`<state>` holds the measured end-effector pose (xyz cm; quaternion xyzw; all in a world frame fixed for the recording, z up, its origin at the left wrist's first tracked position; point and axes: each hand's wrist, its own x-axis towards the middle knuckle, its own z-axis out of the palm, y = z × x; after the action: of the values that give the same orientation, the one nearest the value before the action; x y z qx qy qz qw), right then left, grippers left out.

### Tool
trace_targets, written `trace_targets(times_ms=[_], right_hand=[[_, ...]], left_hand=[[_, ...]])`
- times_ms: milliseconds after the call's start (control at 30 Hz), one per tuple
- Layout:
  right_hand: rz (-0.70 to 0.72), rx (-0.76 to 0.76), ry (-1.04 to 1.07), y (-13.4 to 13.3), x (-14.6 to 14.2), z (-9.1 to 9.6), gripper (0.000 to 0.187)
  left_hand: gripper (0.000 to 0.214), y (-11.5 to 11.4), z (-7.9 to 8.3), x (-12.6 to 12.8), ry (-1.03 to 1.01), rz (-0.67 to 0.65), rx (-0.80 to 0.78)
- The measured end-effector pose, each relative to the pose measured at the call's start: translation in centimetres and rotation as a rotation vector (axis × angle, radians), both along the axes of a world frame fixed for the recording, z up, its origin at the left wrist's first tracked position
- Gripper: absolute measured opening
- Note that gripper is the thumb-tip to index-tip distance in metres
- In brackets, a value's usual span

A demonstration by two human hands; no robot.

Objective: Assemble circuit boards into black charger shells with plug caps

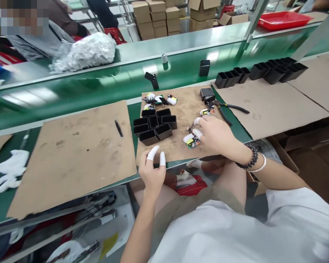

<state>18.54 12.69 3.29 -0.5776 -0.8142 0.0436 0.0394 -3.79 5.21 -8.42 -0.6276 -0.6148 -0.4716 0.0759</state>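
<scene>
The bench [133, 109] is spanning the frame, carrying a central cardboard sheet [185, 104]. The right hand [216, 135] is reaching in right of centre, its grip indiscernible. The left hand [152, 173], at lower centre, is holding its fingers apart. The circuit board [192, 141] is lying just below the right fingertips.

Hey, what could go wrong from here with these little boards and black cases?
The small green circuit board with white and yellow parts by the right hand lies near the front edge of the green workbench; a nudge might knock it off. The left hand is close to the open-topped black plastic cases, so a bump could shift them.
</scene>
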Motion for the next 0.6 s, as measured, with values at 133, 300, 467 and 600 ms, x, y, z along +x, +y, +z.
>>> trace_targets(times_ms=[133,300,467,600], right_hand=[[0.057,-0.161,-0.108,-1.3,-1.6,-0.7,0.030],[0.208,-0.169,-0.114,-0.4,-1.9,-1.5,0.038],[0.179,-0.278,-0.031,2.0,-0.1,-0.6,0.029],[0.082,-0.744,0.733,3.9,2.5,-0.9,0.031]], left_hand=[[0.044,0.6,1.6,-0.2,0.043,0.112,-0.039],[0.082,2.9,2.8,-0.8,-0.170,0.137,-0.265],[0.071,3.9,2.5,-1.3,-0.388,0.103,-0.347],[0.041,2.6,3.0,-1.4,-0.426,0.060,-0.364]])
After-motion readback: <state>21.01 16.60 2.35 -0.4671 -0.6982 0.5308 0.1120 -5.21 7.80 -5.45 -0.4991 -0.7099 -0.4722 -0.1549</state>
